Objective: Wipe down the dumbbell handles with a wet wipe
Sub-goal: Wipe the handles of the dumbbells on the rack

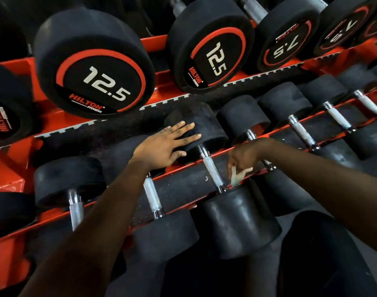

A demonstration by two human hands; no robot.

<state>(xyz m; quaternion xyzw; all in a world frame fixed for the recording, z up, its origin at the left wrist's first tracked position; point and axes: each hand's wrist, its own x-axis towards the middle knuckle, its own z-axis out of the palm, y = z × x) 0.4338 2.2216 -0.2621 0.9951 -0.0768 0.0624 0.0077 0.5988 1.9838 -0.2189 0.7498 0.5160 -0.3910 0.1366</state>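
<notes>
- As the camera looks down over the red rack (9, 258), the nearest task thing is the front head (239, 224) of one dumbbell on the lower tier, at the rack's front edge.
- Just behind this head, the right hand (245, 155) points its curled fingers downward and pinches the wet wipe (239, 175), a pale crumpled piece.
- The wipe hangs at the near end of the dumbbell handle (212, 168), just beside the shiny collar. I cannot tell if it already touches the metal.
- This handle is knurled and bare and lies over the rack's dark middle strip, with a red rail crossing under its far end.
- Further back, the left hand (168, 144) lies flat with straight, spread fingers on the back head (204, 125) of the same dumbbell. It grips nothing and, I think, only steadies the weight.
- About the progress, I judge that this handle is the one in work and the stroke along it is not finished, because the wipe is at one end only.
- No handle shows a clear wet shine, so I cannot say which neighbours are done: the handles on the left (152, 196) and on the right (301, 131) look the same.
- At the back edge, the upper tier carries the dumbbells marked 12.5 (97, 82) and 7.5 (288, 46). Their handles are mostly hidden and probably remain to wipe.
</notes>
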